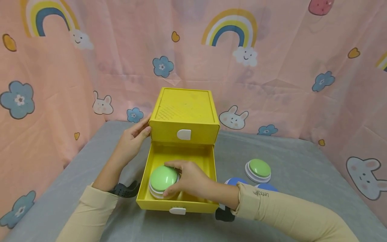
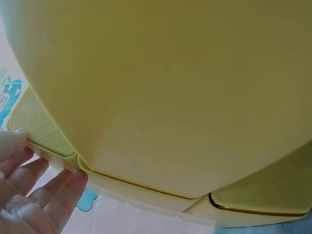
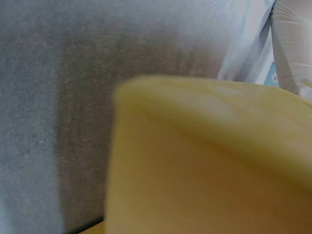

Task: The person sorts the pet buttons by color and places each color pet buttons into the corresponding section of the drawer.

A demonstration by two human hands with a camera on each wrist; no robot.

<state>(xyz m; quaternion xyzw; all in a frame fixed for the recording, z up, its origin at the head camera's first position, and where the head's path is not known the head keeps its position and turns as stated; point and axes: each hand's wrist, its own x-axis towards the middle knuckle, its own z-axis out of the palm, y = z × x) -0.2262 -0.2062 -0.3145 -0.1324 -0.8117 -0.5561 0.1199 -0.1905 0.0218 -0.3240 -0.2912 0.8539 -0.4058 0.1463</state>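
A small yellow two-drawer cabinet (image 1: 188,107) stands on the table, its lower drawer (image 1: 193,153) pulled out and its upper drawer (image 1: 163,131) closed. My right hand (image 1: 193,179) reaches into the lower drawer and grips a green push button (image 1: 164,178) with a white base, thumb at the front and fingers behind. My left hand (image 1: 130,144) rests against the cabinet's left side near the upper drawer. In the left wrist view, the left hand's fingers (image 2: 63,195) lie extended along the yellow edge. A blurred yellow wall (image 3: 204,170) fills much of the right wrist view, which hides the right hand.
Another green push button (image 1: 259,168) sits on the grey table (image 1: 290,151) to the right. Two blue domes (image 1: 237,181) beside it are partly covered by my right sleeve (image 1: 281,205). A pink patterned curtain (image 1: 187,20) hangs behind and along both sides.
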